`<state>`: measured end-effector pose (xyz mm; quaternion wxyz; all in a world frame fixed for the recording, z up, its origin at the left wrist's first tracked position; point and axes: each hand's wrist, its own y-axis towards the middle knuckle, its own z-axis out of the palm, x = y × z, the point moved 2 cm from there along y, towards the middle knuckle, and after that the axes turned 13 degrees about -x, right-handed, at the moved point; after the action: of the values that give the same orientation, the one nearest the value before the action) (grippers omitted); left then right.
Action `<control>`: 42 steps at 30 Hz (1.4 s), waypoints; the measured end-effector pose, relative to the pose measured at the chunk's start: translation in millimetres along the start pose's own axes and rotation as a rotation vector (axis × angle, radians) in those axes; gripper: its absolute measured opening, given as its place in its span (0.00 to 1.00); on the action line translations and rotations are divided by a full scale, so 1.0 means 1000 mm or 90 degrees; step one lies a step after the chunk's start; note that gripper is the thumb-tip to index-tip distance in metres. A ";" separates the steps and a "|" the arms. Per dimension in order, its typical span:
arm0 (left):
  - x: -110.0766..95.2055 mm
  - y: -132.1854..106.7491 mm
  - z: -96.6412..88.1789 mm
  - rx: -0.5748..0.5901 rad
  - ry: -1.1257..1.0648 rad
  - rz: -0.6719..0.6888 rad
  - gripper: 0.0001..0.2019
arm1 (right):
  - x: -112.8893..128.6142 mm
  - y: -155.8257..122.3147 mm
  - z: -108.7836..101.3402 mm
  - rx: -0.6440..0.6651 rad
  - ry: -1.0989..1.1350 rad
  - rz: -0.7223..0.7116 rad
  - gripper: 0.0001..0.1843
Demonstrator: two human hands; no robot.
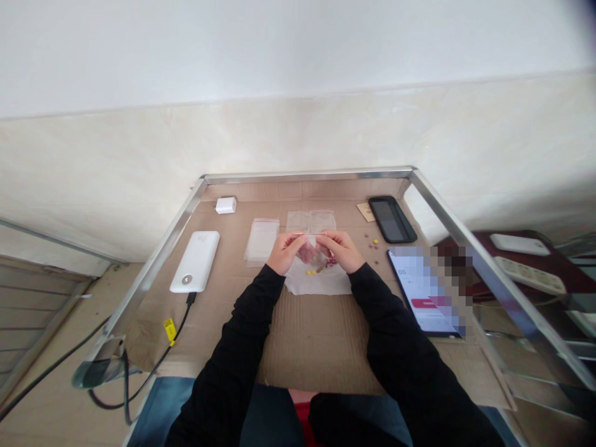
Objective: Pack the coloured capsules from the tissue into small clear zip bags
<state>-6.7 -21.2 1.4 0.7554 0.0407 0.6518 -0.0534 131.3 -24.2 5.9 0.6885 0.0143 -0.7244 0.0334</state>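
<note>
My left hand (284, 252) and my right hand (343, 249) are close together over the middle of a cardboard-covered tray. Between them they pinch the red-lined top edge of a small clear zip bag (313, 249), one hand at each end. Beneath the bag lies a white sheet (316, 286). On it are a few small yellow pieces (311, 272) and dark red pieces (331, 259), too small to name. Whether some are inside the bag, I cannot tell. To the left lies a stack of clear zip bags (262, 241); more clear bags (311, 219) lie flat behind my hands.
A white power bank (195, 261) with a black cable (179, 338) and a white charger plug (226, 205) are on the left. A black phone (392, 219), a lit tablet (419, 292) and several loose pieces (375, 242) are at right. A metal rail (307, 177) borders the tray.
</note>
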 end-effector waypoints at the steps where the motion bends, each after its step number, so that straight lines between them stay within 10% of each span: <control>1: 0.000 0.000 0.000 -0.010 -0.001 0.005 0.15 | 0.000 0.000 0.000 0.001 -0.004 -0.003 0.16; 12: 0.001 0.003 -0.001 -0.027 0.031 -0.033 0.15 | 0.001 0.009 -0.019 -0.166 0.017 -0.123 0.15; 23: 0.009 0.012 -0.011 -0.178 0.077 -0.007 0.19 | -0.015 0.011 -0.008 -0.047 -0.087 -0.053 0.16; 34: -0.004 0.008 -0.036 -0.444 0.625 0.334 0.12 | -0.036 0.029 -0.044 -0.233 -0.198 -0.085 0.16; 42: -0.002 0.005 -0.041 -0.525 0.821 0.225 0.24 | -0.044 0.034 -0.042 -0.239 -0.200 -0.062 0.19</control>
<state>-46.3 -10.7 -2.7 0.1796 -0.1166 0.9127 0.3480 173.6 11.4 -37.0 0.5588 -0.0737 -0.8144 -0.1379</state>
